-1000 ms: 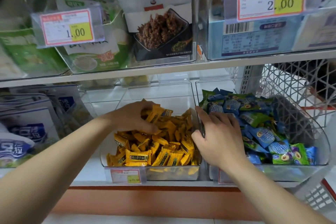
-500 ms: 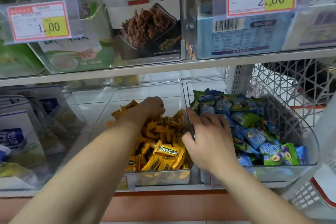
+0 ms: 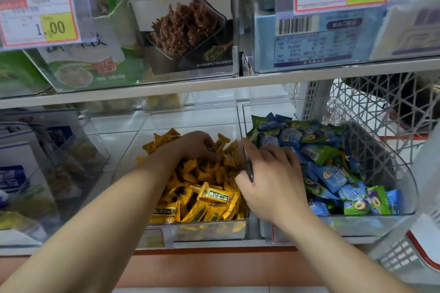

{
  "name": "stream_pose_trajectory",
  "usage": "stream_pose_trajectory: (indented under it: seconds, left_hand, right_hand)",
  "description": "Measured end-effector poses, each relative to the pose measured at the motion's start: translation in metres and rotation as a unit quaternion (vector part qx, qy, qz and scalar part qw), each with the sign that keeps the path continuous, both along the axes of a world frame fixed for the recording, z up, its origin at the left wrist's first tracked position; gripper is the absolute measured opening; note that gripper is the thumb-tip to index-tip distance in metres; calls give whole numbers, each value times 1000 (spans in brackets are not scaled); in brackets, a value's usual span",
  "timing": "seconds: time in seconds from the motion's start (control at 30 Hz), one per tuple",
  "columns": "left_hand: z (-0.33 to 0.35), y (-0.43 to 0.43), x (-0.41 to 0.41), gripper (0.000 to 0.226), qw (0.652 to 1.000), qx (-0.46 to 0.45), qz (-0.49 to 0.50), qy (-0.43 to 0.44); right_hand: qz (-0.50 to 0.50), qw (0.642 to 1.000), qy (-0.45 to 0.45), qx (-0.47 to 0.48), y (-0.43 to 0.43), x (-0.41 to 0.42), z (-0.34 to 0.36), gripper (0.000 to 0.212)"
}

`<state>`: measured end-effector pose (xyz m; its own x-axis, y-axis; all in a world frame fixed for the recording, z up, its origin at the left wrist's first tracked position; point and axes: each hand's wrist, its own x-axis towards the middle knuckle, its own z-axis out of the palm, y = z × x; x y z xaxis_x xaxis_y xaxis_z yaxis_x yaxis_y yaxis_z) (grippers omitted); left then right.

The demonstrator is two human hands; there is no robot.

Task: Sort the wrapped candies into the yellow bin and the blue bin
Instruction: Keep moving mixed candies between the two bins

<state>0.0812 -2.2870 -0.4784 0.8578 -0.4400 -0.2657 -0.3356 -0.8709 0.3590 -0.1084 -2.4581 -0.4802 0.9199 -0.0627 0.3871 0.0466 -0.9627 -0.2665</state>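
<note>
Left hand (image 3: 197, 147) curled over a clump of yellow candies (image 3: 207, 197) mid-frame in the yellow bin (image 3: 190, 119), right hand (image 3: 269, 173) lay spread onto blue candies (image 3: 333, 178) in the blue bin (image 3: 404, 178); wrappers likely light, crinkly, slippery, best pinched at the ends.

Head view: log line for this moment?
left hand: grips yellow candies | right hand: rests on blue candies, straddling bin wall

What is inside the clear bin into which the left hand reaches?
Yellow wrapped candies fill the bin, piled toward its front. The left hand is curled among them near the back; what its fingers hold, and the candies beneath it, are covered.
</note>
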Motion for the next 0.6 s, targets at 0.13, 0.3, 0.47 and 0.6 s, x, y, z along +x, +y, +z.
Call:
stream_pose_trajectory:
  seconds: [0.13, 0.3, 0.47, 0.6]
  left_hand:
    - [15, 12, -15, 46, 996, -77, -40, 1]
    - [32, 24, -35, 32, 973, -216, -3, -76]
    - [58, 29, -71, 27, 926, -344, 90, -130]
    - [74, 27, -111, 31, 903, -389, 135, -121]
  right_hand:
    - [0, 1000, -2, -2, 1, 0, 1, 64]
    - [-4, 1000, -6, 6, 1, 1, 1, 63]
    - [0, 1000, 22, 17, 0, -3, 7, 63]
    - [-8, 1000, 10, -7, 1, -11, 31, 62]
